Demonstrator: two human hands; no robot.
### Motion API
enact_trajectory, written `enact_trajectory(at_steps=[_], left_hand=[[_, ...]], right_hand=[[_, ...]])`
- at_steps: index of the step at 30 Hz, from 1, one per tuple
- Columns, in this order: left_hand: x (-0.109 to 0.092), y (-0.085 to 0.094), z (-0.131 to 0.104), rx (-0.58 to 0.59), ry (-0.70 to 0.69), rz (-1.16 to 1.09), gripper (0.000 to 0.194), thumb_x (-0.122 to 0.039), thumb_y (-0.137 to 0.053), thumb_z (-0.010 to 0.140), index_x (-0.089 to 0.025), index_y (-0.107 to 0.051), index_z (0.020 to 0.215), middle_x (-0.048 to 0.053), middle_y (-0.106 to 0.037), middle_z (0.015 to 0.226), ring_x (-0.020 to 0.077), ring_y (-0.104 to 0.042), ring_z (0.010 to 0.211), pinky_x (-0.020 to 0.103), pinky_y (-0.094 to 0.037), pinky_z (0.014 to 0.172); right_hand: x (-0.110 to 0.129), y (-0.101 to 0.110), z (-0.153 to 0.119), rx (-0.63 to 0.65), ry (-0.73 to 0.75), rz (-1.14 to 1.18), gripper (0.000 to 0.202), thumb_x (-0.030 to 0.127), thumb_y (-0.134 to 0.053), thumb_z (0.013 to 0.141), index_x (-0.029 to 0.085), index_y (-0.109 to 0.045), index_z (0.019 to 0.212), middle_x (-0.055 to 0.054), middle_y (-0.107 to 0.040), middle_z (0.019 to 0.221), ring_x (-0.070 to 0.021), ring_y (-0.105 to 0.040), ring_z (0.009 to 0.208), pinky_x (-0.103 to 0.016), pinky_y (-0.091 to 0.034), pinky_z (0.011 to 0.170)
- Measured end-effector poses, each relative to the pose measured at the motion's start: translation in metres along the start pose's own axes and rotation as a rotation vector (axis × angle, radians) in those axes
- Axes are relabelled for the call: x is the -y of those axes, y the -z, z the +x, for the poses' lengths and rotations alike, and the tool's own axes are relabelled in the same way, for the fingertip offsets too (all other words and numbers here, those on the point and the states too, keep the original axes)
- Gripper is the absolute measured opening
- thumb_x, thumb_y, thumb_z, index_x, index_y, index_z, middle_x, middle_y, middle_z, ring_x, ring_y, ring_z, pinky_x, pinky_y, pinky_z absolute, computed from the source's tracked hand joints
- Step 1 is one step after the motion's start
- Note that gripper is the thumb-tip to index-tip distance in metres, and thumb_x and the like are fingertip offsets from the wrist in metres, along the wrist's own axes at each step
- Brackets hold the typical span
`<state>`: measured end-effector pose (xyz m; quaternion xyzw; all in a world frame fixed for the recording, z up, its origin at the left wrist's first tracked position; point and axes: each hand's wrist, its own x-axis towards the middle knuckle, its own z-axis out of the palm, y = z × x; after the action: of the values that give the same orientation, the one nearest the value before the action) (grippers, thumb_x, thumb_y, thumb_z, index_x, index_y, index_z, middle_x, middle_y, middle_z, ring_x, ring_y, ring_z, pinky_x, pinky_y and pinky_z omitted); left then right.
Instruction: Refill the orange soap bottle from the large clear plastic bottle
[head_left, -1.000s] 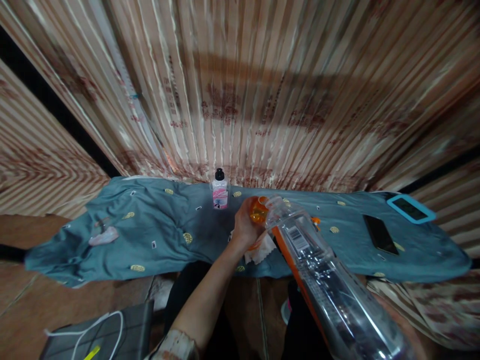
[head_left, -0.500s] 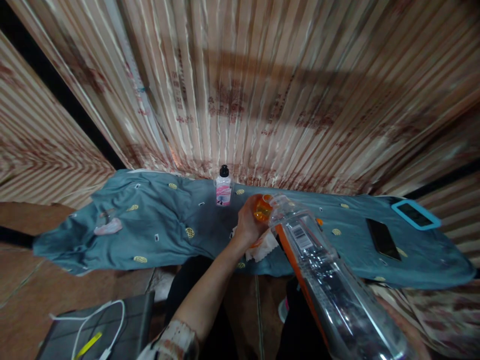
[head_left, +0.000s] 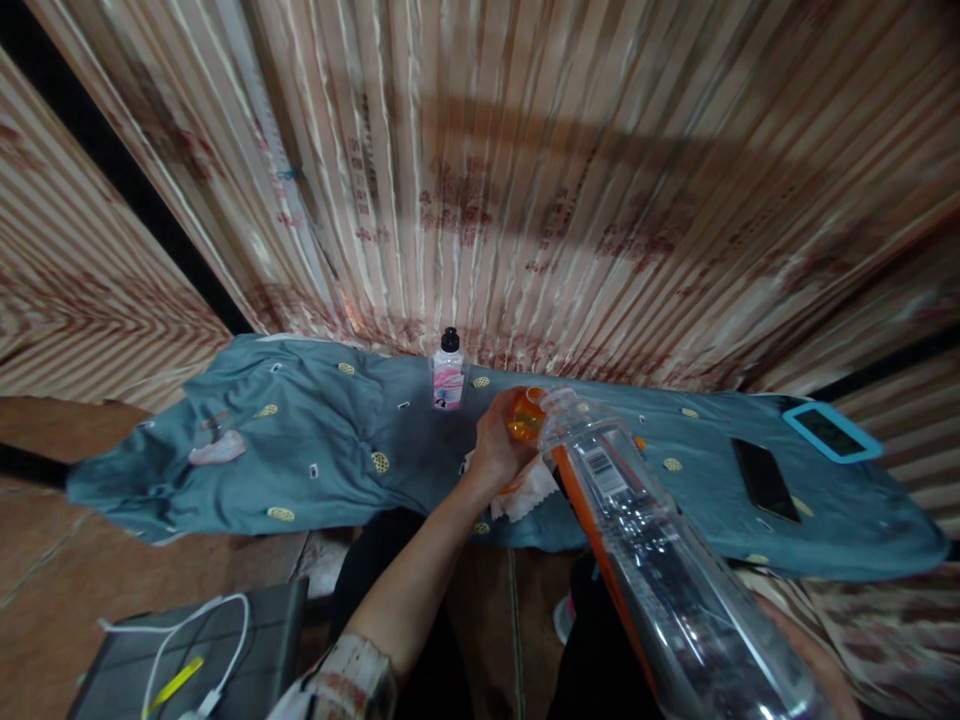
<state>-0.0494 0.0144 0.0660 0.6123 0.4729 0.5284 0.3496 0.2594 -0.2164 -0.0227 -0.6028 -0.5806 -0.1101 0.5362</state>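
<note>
My left hand (head_left: 498, 445) is closed around a small orange see-through container (head_left: 526, 416), partly hidden by the fingers. A large clear plastic bottle (head_left: 667, 540) with an orange label strip and a barcode lies tilted across my right side. Its neck meets the rim of the orange container. Only a part of my right hand (head_left: 814, 650) shows, wrapped round the lower end of the bottle. Below my left hand, a white and orange wrapper (head_left: 525, 492) rests on the cloth. A pink-labelled bottle with a black cap (head_left: 448, 372) stands upright behind my left hand.
A teal patterned cloth (head_left: 330, 440) covers the long narrow surface. On its right are a black phone (head_left: 765, 480) and a blue-framed tablet (head_left: 832, 432); a crumpled pale item (head_left: 217, 448) is at left. A dark box (head_left: 255, 640) with a white cable stands lower left. Striped curtains hang behind.
The view has shifted very slightly. Both hands, the clear bottle and the orange container keep nearly the same positions.
</note>
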Motion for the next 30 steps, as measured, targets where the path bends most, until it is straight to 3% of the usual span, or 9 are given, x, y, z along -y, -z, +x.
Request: enact_trajectory(at_steps=[11, 19, 30], left_hand=[[0.001, 0.000, 0.000, -0.013, -0.007, -0.010, 0.051, -0.021, -0.088, 0.068, -0.017, -0.067, 0.114, 0.011, -0.075, 0.116, 0.0281, -0.073, 0.107, 0.043, -0.059, 0.099], [-0.001, -0.001, 0.000, -0.001, 0.015, -0.016, 0.056, -0.016, -0.089, 0.064, -0.016, -0.066, 0.115, 0.012, -0.075, 0.116, 0.0281, -0.074, 0.106, 0.041, -0.059, 0.098], [0.003, 0.000, 0.000, 0.005, 0.007, -0.030, 0.055, -0.018, -0.088, 0.066, -0.017, -0.065, 0.117, 0.012, -0.074, 0.120, 0.0291, -0.072, 0.111, 0.044, -0.058, 0.101]], right_hand=[[0.006, 0.002, 0.002, -0.005, -0.028, -0.027, 0.103, 0.080, -0.075, 0.043, 0.028, -0.068, 0.132, -0.010, -0.075, 0.109, -0.0396, -0.071, 0.081, -0.040, -0.050, 0.037], [0.019, 0.001, 0.006, 0.020, -0.063, -0.076, 0.102, 0.080, -0.072, 0.044, 0.028, -0.067, 0.132, -0.010, -0.074, 0.115, -0.0425, -0.069, 0.095, -0.041, -0.053, 0.041], [0.013, 0.000, 0.008, 0.036, -0.030, -0.060, 0.104, 0.080, -0.073, 0.042, 0.031, -0.066, 0.133, -0.009, -0.074, 0.110, -0.0399, -0.070, 0.088, -0.039, -0.052, 0.041]])
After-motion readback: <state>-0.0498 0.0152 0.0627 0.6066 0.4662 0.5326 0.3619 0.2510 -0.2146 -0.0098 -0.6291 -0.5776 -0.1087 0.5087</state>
